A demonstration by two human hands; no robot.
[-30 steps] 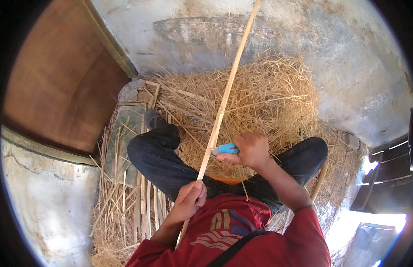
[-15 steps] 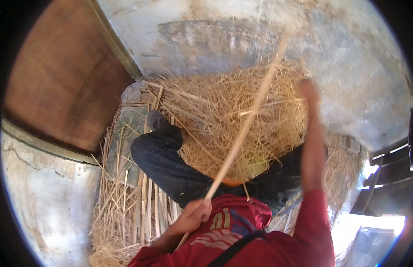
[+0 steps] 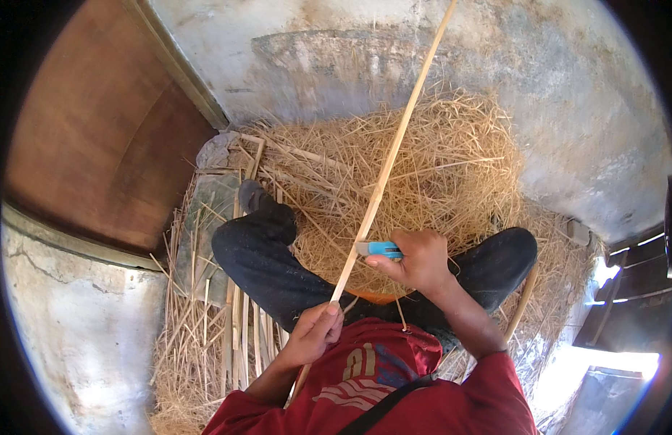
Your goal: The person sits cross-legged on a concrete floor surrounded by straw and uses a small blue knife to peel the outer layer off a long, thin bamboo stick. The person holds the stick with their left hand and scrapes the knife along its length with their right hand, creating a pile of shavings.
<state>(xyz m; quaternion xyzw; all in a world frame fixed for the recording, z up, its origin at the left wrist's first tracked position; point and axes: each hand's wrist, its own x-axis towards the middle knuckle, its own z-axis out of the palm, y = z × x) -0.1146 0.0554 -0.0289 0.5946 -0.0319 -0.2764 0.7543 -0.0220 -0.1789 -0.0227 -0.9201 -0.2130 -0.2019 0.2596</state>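
Observation:
A long pale wooden stick, perhaps bamboo (image 3: 387, 168), slants from my lap up past the straw toward the wall. Around its lower part my left hand (image 3: 315, 333) is closed, the thumb lying along the top. My right hand (image 3: 424, 262) grips a blue-handled utility knife (image 3: 384, 249). The knife's short blade meets the stick above my left hand, over my crossed legs. Behind my left forearm the stick's lower end is partly hidden.
A heap of thin straw-like shavings (image 3: 452, 159) lies before my legs, against a stained wall (image 3: 568, 94). Several split sticks (image 3: 241, 341) lie at my left, near a brown door panel (image 3: 97, 138). A bit of orange shows under the stick.
My right hand has come down from the far right, near the wall, to the stick at the middle. The stick's far end has swung slightly left; my left hand still holds it.

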